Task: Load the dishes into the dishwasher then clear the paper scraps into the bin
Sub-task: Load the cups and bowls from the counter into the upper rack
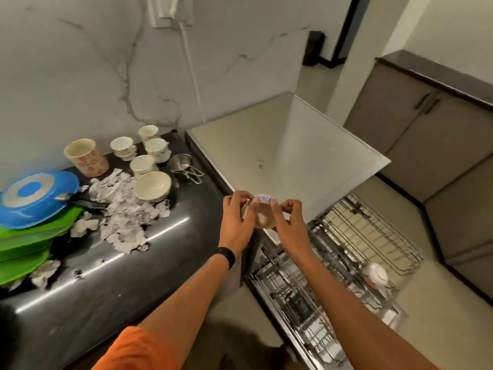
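The small bowl (262,218) is held in the air just off the right end of the dark countertop (120,276), above the near corner of the dishwasher (280,156). The left hand (237,217) and right hand (289,222) grip it from either side, fingers curled over its patterned rim. A black wristband (225,256) sits on the left wrist. Below the hands the wire racks (373,236) stand pulled out, with a white cup (376,273) lying at their right edge.

On the glossy countertop, a heap of paper scraps (122,209) spreads across the middle toward the front edge. A cream bowl (152,186) touches the heap's far side. Behind it, near the back right corner, stand four small cups (141,164), with a steel measuring cup (181,162) beside them. A tall patterned mug (86,157) stands by the back edge. At the left end a blue plate (34,198) rests on stacked green plates (32,236).

The wall (80,62) is veined white marble, with a socket (170,9) and white cord (193,76). Grey cabinets (426,142) line the right side.
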